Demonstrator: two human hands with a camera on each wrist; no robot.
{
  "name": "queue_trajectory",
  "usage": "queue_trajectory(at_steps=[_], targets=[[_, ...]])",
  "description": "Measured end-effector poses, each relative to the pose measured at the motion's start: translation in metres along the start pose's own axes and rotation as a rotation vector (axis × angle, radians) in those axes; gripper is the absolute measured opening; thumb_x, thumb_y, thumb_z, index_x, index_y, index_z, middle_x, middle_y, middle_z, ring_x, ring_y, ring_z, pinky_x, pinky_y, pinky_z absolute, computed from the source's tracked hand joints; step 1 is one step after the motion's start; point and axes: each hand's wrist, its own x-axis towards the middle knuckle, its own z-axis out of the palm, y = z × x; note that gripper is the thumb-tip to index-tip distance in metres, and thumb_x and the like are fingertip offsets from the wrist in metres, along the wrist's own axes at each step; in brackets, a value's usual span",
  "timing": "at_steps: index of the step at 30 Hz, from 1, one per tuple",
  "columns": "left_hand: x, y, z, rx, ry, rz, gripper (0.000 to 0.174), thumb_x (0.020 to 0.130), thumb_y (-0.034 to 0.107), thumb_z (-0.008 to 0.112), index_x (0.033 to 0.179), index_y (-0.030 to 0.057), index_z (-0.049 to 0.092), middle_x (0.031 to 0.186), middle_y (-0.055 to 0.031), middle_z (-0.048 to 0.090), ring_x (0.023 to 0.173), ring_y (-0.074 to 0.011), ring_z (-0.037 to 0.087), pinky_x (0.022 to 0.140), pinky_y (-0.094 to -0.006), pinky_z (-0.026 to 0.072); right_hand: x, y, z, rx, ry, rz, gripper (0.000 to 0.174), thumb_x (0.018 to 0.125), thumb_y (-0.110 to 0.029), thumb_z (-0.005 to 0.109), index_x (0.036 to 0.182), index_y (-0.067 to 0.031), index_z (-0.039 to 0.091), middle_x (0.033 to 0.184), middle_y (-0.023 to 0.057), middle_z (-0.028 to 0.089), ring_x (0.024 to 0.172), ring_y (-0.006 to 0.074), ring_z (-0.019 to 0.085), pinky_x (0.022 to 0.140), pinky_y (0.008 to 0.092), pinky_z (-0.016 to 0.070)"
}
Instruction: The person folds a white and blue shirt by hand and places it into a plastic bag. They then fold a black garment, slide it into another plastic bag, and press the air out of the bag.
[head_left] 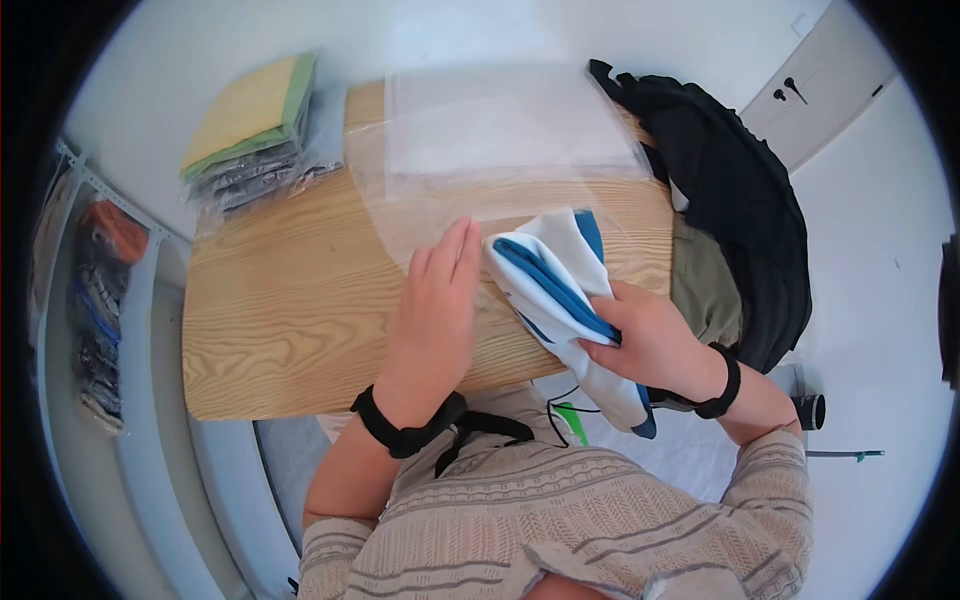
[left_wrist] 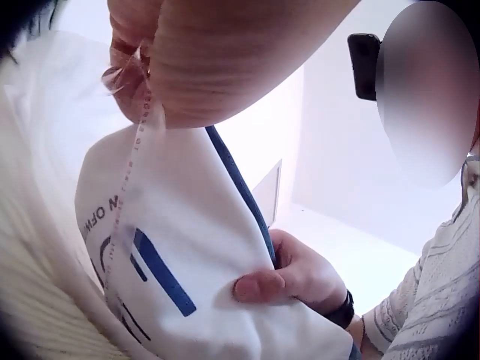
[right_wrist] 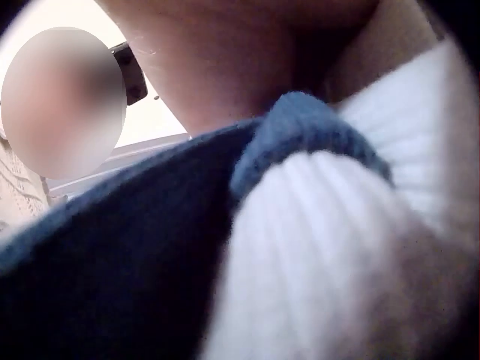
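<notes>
My right hand [head_left: 655, 340] grips a folded white garment [head_left: 578, 365] with blue trim, thumb on top. One end of it hangs past the table's front edge. Dark lettering and blue stripes show on the garment [left_wrist: 180, 217] in the left wrist view, and ribbed white knit with a blue edge [right_wrist: 289, 139] fills much of the right wrist view. My left hand [head_left: 435, 320] is close beside the garment's left end. Its fingers pinch the edge of a clear plastic bag [left_wrist: 139, 146] with small red print, and the garment lies against that bag.
Clear plastic bags [head_left: 510, 125] lie flat at the back of the wooden table [head_left: 270, 320]. Bagged folded clothes [head_left: 250, 115] are stacked at the back left. Black clothing [head_left: 735, 190] and an olive cloth [head_left: 705, 285] drape over the right side. A shelf [head_left: 60, 290] stands left.
</notes>
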Motion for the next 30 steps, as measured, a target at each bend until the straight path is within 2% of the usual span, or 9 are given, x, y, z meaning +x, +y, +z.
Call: queue_trajectory(at_steps=[2, 7, 11, 17, 20, 22, 24, 26, 30], targets=[[0.001, 0.003, 0.001, 0.077, 0.075, 0.038, 0.055, 0.079, -0.008, 0.049, 0.134, -0.0085, 0.043, 0.134, -0.0189, 0.048, 0.108, -0.0344, 0.05, 0.096, -0.0406, 0.0422, 0.004, -0.003, -0.005, -0.034, -0.022, -0.027, 0.028, 0.077, -0.016, 0.074, 0.102, -0.0064, 0.065, 0.087, 0.0155, 0.058, 0.081, 0.0346, 0.061, 0.068, 0.0409, 0.0489], [0.001, 0.012, 0.005, 0.139, 0.171, 0.043, 0.053, 0.08, -0.007, 0.049, 0.133, -0.0087, 0.044, 0.133, -0.0207, 0.047, 0.118, -0.0357, 0.047, 0.101, -0.0416, 0.0401, 0.017, -0.003, -0.014, -0.024, -0.097, 0.055, 0.025, 0.077, -0.015, 0.071, 0.099, -0.0051, 0.065, 0.087, 0.0167, 0.058, 0.083, 0.0341, 0.06, 0.07, 0.0417, 0.0482], [0.003, 0.021, 0.009, 0.121, 0.213, 0.041, 0.052, 0.081, -0.004, 0.051, 0.133, -0.009, 0.044, 0.134, -0.0231, 0.046, 0.124, -0.0375, 0.046, 0.104, -0.0421, 0.0397, 0.021, -0.006, -0.021, -0.009, -0.094, 0.036, 0.023, 0.078, -0.015, 0.07, 0.097, -0.0038, 0.066, 0.087, 0.0179, 0.058, 0.084, 0.0345, 0.06, 0.072, 0.0417, 0.0479], [-0.002, 0.035, 0.02, 0.114, 0.16, 0.122, 0.052, 0.082, -0.002, 0.052, 0.132, -0.0115, 0.043, 0.136, -0.024, 0.044, 0.125, -0.0371, 0.045, 0.104, -0.0418, 0.0403, 0.04, 0.0, -0.019, 0.002, -0.137, 0.105, 0.023, 0.079, -0.016, 0.068, 0.096, -0.0011, 0.066, 0.087, 0.0195, 0.059, 0.084, 0.0365, 0.06, 0.073, 0.0413, 0.0474], [-0.004, 0.043, 0.022, 0.093, 0.12, 0.162, 0.052, 0.082, -0.001, 0.053, 0.132, -0.012, 0.043, 0.138, -0.0234, 0.044, 0.126, -0.0357, 0.045, 0.103, -0.0412, 0.0403, 0.047, 0.004, -0.012, 0.0, -0.105, 0.07, 0.024, 0.078, -0.017, 0.068, 0.095, 0.0003, 0.066, 0.088, 0.0199, 0.06, 0.084, 0.037, 0.06, 0.073, 0.0419, 0.0472], [-0.006, 0.051, 0.024, 0.085, 0.11, 0.179, 0.052, 0.082, 0.0, 0.053, 0.132, -0.0117, 0.044, 0.138, -0.0228, 0.044, 0.126, -0.0347, 0.044, 0.103, -0.0407, 0.0404, 0.057, 0.011, -0.008, 0.017, 0.006, 0.088, 0.022, 0.077, -0.017, 0.067, 0.091, -0.0001, 0.067, 0.084, 0.0214, 0.061, 0.085, 0.0374, 0.061, 0.074, 0.0448, 0.0478], [-0.006, 0.054, 0.026, 0.081, 0.104, 0.195, 0.051, 0.082, 0.0, 0.053, 0.131, -0.0113, 0.045, 0.138, -0.0222, 0.045, 0.127, -0.0336, 0.044, 0.102, -0.0402, 0.0405, 0.058, 0.006, -0.011, 0.011, 0.03, 0.104, 0.022, 0.077, -0.017, 0.067, 0.091, -0.0005, 0.067, 0.084, 0.0214, 0.061, 0.085, 0.0381, 0.06, 0.074, 0.0444, 0.0479], [-0.006, 0.055, 0.029, 0.001, 0.122, 0.208, 0.053, 0.082, -0.005, 0.051, 0.133, -0.0115, 0.043, 0.138, -0.0234, 0.044, 0.126, -0.0368, 0.045, 0.104, -0.0435, 0.0375, 0.055, -0.003, -0.012, 0.013, -0.042, 0.004, 0.022, 0.076, -0.016, 0.067, 0.092, -0.0006, 0.068, 0.086, 0.0229, 0.062, 0.084, 0.0398, 0.06, 0.073, 0.0446, 0.0481], [-0.006, 0.052, 0.027, -0.037, 0.138, 0.235, 0.052, 0.082, -0.005, 0.051, 0.133, -0.0119, 0.044, 0.138, -0.0231, 0.045, 0.125, -0.0364, 0.046, 0.105, -0.043, 0.0367, 0.063, 0.013, 0.001, 0.061, -0.095, 0.02, 0.025, 0.077, -0.016, 0.067, 0.097, -0.0008, 0.067, 0.088, 0.0238, 0.063, 0.083, 0.0394, 0.062, 0.072, 0.0446, 0.0487]])
